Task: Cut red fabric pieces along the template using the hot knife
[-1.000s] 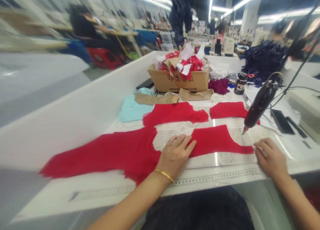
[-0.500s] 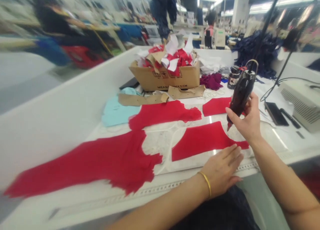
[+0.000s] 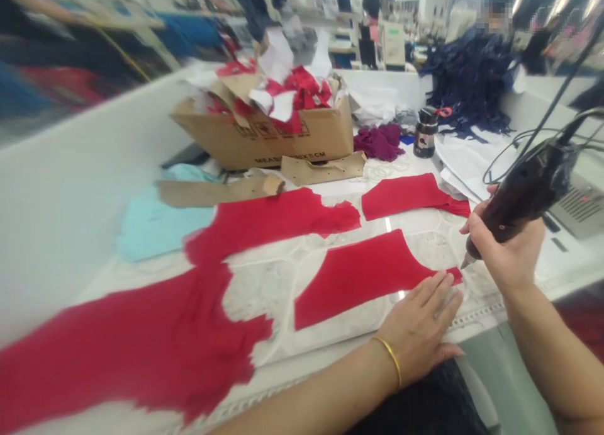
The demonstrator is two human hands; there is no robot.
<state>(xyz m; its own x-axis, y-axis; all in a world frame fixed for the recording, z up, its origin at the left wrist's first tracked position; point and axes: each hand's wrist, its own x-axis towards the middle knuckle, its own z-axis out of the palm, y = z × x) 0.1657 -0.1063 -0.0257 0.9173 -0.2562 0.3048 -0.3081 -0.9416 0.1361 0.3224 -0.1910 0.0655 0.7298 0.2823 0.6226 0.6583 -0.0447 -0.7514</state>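
Observation:
My left hand (image 3: pixel 422 322), with a gold bangle at the wrist, lies flat with fingers stretched over the lower edge of a red fabric piece (image 3: pixel 358 274). Wrapped around a black corded hand tool (image 3: pixel 516 192) with a narrow pointed tip is my right hand (image 3: pixel 512 259). The tip points down beside the fabric's narrow right end; I cannot tell whether it touches. Behind lies a second cut piece, a smaller red panel (image 3: pixel 401 196). To the left are a rumpled red fabric pile (image 3: pixel 127 334) and another red stack (image 3: pixel 268 221).
At the back stands a cardboard box (image 3: pixel 283 148) full of red and white scraps. Near it are light-blue fabric (image 3: pixel 151 224), brown card strips (image 3: pixel 325 169), maroon cloth (image 3: pixel 380 142) and a dark jar (image 3: pixel 425 133). A navy strip heap (image 3: pixel 467 82) and a vented machine box (image 3: pixel 582 202) are farther right.
My right hand has moved the hand tool right and down, from the fabric's curved edge to its narrow end. My left hand stays on the fabric. The view has shifted.

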